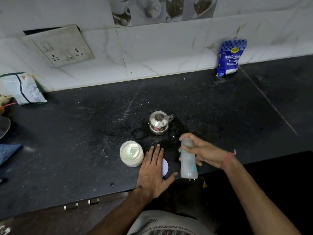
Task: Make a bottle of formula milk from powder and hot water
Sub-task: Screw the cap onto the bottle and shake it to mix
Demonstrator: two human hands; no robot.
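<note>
Head view looks down on a black counter. At about five o'clock from the steel pot, the right hand grips a cloudy baby bottle, fingers curled round its upper half; the bottle is blurred, and whether its top is capped I cannot tell. The left hand lies flat with straight fingers, covering most of a white lid, of which only a sliver shows. At nine o'clock from that hand stands the open powder jar, a pale scoop dimly visible inside. A sugar bag leans on the wall at one o'clock; a packet at ten o'clock is cut off.
</note>
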